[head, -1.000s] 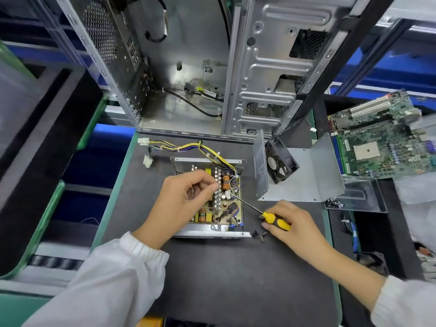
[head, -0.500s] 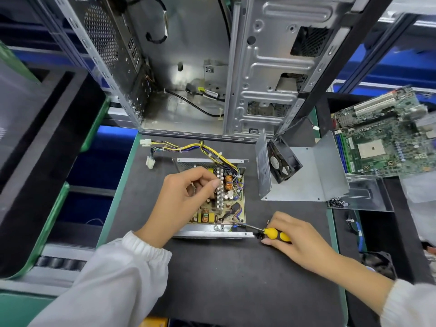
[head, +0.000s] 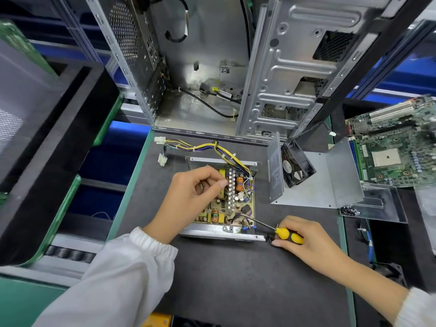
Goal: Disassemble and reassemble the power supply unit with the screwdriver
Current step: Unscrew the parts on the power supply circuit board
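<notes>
While the cover is lying off, the person is working the power supply unit open near the mat's middle.
Fingers of the left hand are curling onto the board's heatsink; the right hand is gripping the screwdriver, tip resting on the board's near right corner. Next, I judge, seating the tip squarely in a board screw. Board, coils and yellow wiring are lying exposed in the metal tray.

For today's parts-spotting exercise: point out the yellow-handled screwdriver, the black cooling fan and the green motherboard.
yellow-handled screwdriver (head: 285, 233), head view, on the yellow handle.
black cooling fan (head: 295, 165), head view, near the hub.
green motherboard (head: 398, 147), head view, on the board's surface.
</notes>
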The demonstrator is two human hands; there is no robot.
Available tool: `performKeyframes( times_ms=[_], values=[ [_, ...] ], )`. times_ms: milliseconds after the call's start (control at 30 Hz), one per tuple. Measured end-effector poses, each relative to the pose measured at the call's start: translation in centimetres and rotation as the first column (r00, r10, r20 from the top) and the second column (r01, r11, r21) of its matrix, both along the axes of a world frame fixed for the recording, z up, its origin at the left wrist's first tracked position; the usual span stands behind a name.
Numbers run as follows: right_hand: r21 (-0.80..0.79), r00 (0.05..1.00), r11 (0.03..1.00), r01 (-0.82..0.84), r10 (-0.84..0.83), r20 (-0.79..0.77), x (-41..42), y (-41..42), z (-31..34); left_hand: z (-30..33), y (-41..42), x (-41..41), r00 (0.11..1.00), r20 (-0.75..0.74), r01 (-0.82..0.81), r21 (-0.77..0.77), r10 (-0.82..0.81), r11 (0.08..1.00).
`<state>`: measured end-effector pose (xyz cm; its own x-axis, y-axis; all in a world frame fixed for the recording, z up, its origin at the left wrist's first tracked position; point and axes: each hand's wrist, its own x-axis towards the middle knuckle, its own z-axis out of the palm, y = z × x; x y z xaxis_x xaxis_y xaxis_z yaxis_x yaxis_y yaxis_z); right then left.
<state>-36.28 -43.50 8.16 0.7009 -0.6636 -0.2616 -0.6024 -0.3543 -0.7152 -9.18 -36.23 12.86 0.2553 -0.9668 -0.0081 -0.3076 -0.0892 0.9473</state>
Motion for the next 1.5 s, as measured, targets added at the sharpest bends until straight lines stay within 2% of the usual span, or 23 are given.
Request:
performKeyframes(
  times_ms=[200,300,367,433,533,633,733,833,967,1100,1167,1300,1500],
  values=[
    [-0.043,0.986,0.994,0.105,-0.098,0.134,0.7,0.4,2.7,0.7,-0.1,0.2,0.996,-0.066,0.056,0.044,-0.053,0.997],
    [-0.043,0.957,0.986,0.16,-0.145,0.251,2.7,0.4,5.6,1.3,-0.7,-0.2,0.979,-0.134,0.171,0.122,-0.155,0.978],
    [-0.106,0.944,0.986,0.127,-0.087,0.317,4.7,0.0,7.5,1.8,-1.1,-0.6,0.933,-0.238,0.317,0.191,-0.269,0.929],
    [-0.216,0.939,0.975,0.054,0.024,0.342,6.8,-0.7,8.8,2.2,-1.5,-1.1,0.866,-0.392,0.405,0.186,-0.31,0.895],
    [-0.297,0.935,0.955,0.014,0.093,0.342,8.9,-1.7,9.7,2.3,-1.8,-1.0,0.767,-0.61,0.363,0.156,-0.199,0.919],
    [-0.331,0.933,0.943,-0.012,0.13,0.335,9.8,-2.4,9.7,2.0,-1.8,-0.4,0.692,-0.702,0.362,0.138,-0.167,0.922],
    [-0.354,0.927,0.933,-0.065,0.188,0.325,10.2,-2.8,9.4,1.8,-1.6,0.1,0.66,-0.727,0.397,0.121,-0.191,0.91],
    [-0.34,0.934,0.936,-0.095,0.202,0.296,10.6,-2.7,9.2,1.5,-1.6,0.3,0.675,-0.719,0.38,0.15,-0.163,0.913],
    [-0.345,0.949,0.928,-0.141,0.226,0.221,9.9,-3.5,10.0,1.0,-1.5,1.1,0.669,-0.74,0.3,0.181,-0.072,0.937],
    [-0.447,0.972,0.876,-0.18,0.228,0.056,7.1,-5.2,11.6,1.1,-1.0,2.6,0.621,-0.784,0.125,0.085,-0.011,0.989],
    [-0.467,0.97,0.862,-0.199,0.241,0.033,6.3,-5.5,12.1,1.3,-0.9,2.9,0.645,-0.764,0.07,0.04,-0.015,0.997],
    [-0.482,0.969,0.851,-0.207,0.247,0.02,6.5,-5.5,12.6,1.6,-1.0,2.9,0.711,-0.702,0.061,-0.002,-0.045,0.998],
    [-0.508,0.964,0.837,-0.202,0.261,0.047,6.7,-5.2,13.2,1.3,-1.1,3.0,0.731,-0.681,0.023,-0.021,-0.031,1.0]
  ],
)
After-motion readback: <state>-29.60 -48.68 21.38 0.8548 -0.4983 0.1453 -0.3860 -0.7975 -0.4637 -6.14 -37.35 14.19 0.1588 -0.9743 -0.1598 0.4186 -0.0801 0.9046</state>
